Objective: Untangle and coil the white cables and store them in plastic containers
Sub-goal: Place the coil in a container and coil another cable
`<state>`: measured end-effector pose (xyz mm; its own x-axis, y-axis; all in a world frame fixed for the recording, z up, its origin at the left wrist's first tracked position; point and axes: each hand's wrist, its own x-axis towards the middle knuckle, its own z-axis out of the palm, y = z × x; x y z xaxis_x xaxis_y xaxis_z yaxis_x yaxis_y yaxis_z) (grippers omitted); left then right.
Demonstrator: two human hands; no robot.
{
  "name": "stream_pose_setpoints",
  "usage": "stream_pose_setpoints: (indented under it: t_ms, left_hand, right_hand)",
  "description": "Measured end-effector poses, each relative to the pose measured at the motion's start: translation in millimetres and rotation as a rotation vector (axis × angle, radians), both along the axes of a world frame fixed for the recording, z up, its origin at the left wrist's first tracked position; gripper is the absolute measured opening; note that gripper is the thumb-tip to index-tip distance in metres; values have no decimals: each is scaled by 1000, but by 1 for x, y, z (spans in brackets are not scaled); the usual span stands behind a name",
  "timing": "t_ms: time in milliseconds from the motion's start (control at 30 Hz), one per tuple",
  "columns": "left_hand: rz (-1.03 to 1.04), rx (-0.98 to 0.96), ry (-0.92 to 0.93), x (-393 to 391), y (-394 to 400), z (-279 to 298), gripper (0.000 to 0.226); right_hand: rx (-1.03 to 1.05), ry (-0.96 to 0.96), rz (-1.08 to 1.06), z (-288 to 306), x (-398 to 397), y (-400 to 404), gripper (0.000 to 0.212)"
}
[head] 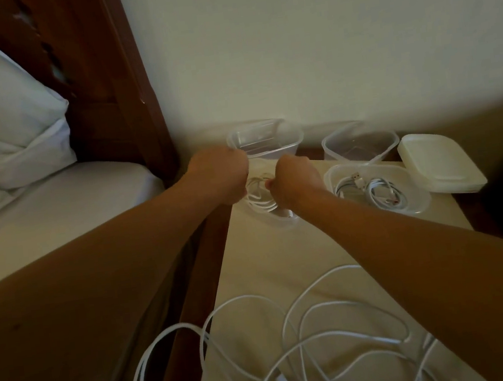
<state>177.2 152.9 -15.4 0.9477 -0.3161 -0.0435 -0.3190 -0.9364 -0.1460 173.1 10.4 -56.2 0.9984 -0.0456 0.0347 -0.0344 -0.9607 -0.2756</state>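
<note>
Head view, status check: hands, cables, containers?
Left hand and right hand both gripping a coiled cable over a container. Neighbouring container already holds coils. Tangled cables wait nearby.

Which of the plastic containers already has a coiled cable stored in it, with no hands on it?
The front-right container, right of the right hand: it holds a coiled cable. The two back ones look empty.

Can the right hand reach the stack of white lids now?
Not freely, I think: the right hand grips the coiled cable together with the left hand. The stack of lids lies uncovered beside it; nothing blocks the path.
</note>
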Motion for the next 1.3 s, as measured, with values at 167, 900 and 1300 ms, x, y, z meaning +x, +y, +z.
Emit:
stream_pose_setpoints:
  t_ms: [167, 900, 1300]
  left_hand:
    - [27, 92, -18, -2, -17, 2, 18]
    - [21, -413, -201, -48, 1, -3, 19]
    - [-50, -945, 10, -192, -62, 20, 22]
  right_hand:
    - [-75, -18, 37, 4, -9, 3, 14]
    - [10, -84, 48, 36, -31, -19, 23]
    - [211, -167, -37, 66, -152, -118, 27]
